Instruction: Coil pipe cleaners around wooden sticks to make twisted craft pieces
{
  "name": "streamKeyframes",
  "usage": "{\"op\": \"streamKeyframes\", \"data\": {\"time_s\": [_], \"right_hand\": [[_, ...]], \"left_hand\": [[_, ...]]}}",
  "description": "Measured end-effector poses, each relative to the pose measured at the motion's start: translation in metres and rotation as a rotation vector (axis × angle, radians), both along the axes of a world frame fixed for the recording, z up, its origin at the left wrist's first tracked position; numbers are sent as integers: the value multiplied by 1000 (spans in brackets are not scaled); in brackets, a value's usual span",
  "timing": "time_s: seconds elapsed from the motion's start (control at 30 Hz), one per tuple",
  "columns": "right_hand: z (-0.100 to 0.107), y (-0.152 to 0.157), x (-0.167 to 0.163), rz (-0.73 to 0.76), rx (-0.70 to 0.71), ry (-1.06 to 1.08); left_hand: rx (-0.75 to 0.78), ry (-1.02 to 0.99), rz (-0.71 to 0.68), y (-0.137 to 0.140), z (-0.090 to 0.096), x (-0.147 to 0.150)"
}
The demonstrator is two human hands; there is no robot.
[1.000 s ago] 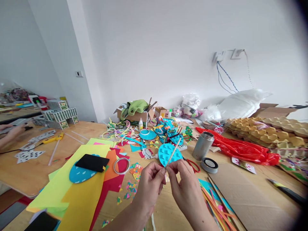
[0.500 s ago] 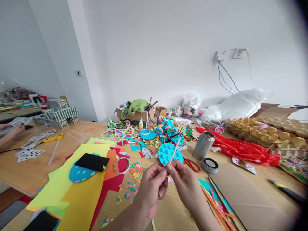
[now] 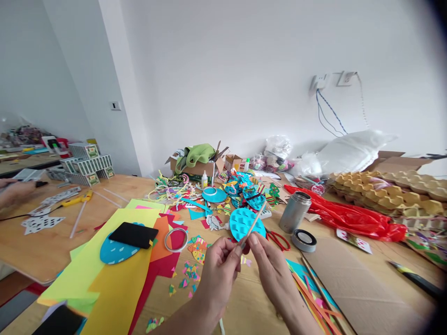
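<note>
Both hands are working at the near middle of the table point(image 3: 52, 251); the left hand point(image 3: 218, 274) and the right hand point(image 3: 270, 267) are each pinching the lower end of a thin wooden stick point(image 3: 252, 224), fingertips closed on it and nearly touching; the stick is slanting up and away to the right, its far end lying over a turquoise dimpled paper disc point(image 3: 246, 222); whether stick and disc are already joined I cannot tell. Judging by this, the fixing looks unfinished; red scissors point(image 3: 278, 239) are lying just right of the disc, a tape ring point(image 3: 176, 239) to the left on coloured paper sheets point(image 3: 115, 274).
</note>
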State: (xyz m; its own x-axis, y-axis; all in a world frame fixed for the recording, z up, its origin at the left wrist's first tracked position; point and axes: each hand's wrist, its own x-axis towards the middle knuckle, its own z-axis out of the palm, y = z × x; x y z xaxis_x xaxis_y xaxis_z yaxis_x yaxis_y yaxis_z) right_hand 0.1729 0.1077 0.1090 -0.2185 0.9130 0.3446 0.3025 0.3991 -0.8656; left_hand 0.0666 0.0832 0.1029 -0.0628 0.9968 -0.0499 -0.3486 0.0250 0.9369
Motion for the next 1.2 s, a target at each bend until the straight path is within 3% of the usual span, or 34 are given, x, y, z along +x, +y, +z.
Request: {"op": "streamKeyframes", "data": {"time_s": [0.13, 0.3, 0.37, 0.57, 0.83, 1.03, 1.2], "right_hand": [[0, 1, 2, -7, 37, -16], [-5, -2, 0, -157, 115, -94], [-5, -2, -1, -195, 127, -101], [-6, 6, 3, 81, -16, 113], [-9, 7, 3, 185, -178, 337], [-9, 8, 4, 153, -115, 275], [-8, 1, -1, 24, 40, 90]], "left_hand": [[18, 7, -32, -1, -3, 1], [140, 172, -22, -3, -8, 1], [138, 144, -12, -3, -8, 1], [-7, -127, -63, 1, -3, 0], [-91, -293, -205, 3, -1, -6], [-115, -287, -202, 5, 2, -8], [-67, -172, -121, 1, 0, -4]]}}
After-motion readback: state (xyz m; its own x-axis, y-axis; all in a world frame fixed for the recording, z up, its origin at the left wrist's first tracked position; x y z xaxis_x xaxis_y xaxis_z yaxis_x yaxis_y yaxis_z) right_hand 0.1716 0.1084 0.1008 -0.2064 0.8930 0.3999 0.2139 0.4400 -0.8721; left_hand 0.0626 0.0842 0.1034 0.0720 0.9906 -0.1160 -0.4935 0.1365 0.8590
